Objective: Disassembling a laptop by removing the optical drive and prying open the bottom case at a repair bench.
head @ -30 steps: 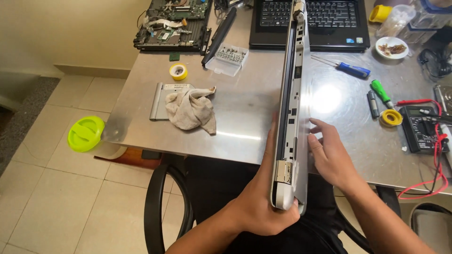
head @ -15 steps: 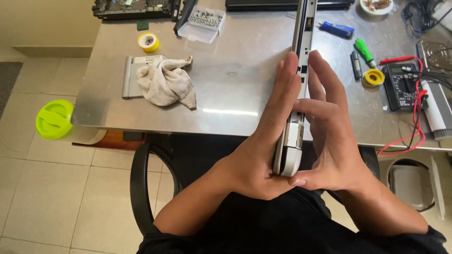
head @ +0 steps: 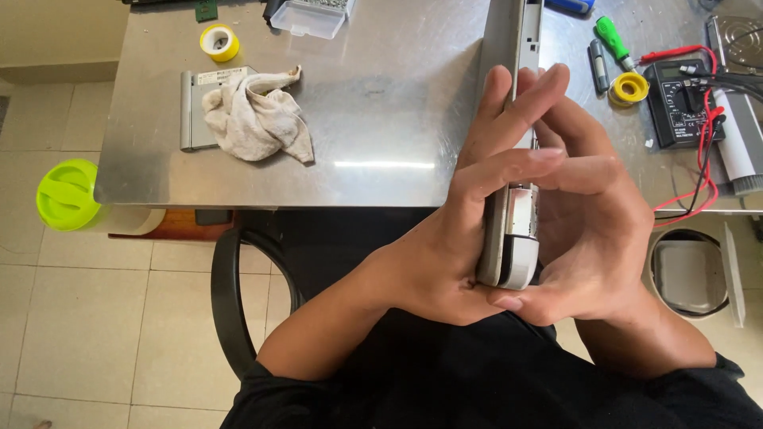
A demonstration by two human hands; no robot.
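Off the left edge of the steel worktop point(head: 381, 119), a lime-green lid point(head: 67, 193) is lying on the tiled floor. On the worktop's left part a crumpled cloth point(head: 253, 119) is resting over a flat grey metal plate point(head: 191, 111), with a yellow tape roll point(head: 219, 42) beyond it and a clear plastic box point(head: 311, 16) at the far edge.

Near the middle, the left hand point(head: 445, 246) is pressing flat against the left face of a silver closed laptop point(head: 511, 135), which is standing on its edge. Its long axis is running straight away from the person, its near corner is sitting between the palms, and its far end is passing out of view at the top. The right hand point(head: 592, 222) is cupping the right face, with its thumb under the near corner. Both grips are closed on the laptop, fingers spread and meeting over its top edge; the two hands are equally close to it.

Further right, a green-handled screwdriver point(head: 613, 38), a second yellow roll point(head: 629, 87) and a black multimeter point(head: 682, 102) with red and black leads are lying on the worktop.
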